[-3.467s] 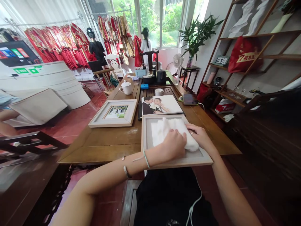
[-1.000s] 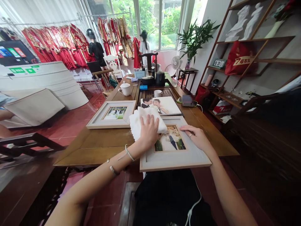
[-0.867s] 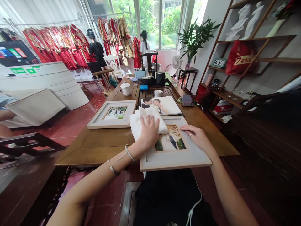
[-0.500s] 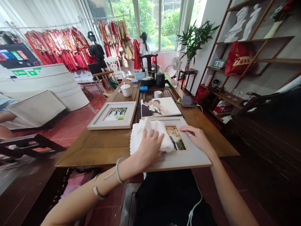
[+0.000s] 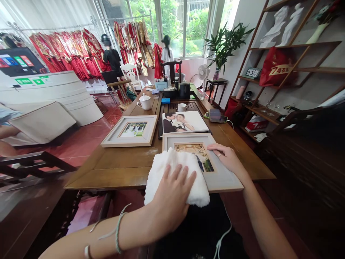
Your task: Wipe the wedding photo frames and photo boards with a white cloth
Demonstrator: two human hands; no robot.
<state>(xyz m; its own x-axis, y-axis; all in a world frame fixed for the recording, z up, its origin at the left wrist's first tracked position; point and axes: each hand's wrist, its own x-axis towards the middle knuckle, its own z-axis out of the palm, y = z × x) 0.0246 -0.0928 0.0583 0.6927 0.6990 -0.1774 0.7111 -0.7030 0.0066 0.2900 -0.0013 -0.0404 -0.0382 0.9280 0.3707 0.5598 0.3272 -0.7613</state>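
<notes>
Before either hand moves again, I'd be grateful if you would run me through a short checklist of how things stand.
1. Left hand on the white cloth: ok, its fingers are spread over it.
2. Right hand on the near frame: ok, it rests at the right border.
3. White cloth wholly within the near frame: not ok, it reaches past the left and near edges.
4. Photo in the near frame fully uncovered: not ok, the cloth hides its lower left part.
5. Lidded cup clear of the cloth: ok, it stands well apart.
6. Near frame free of smudges: cannot tell.
</notes>
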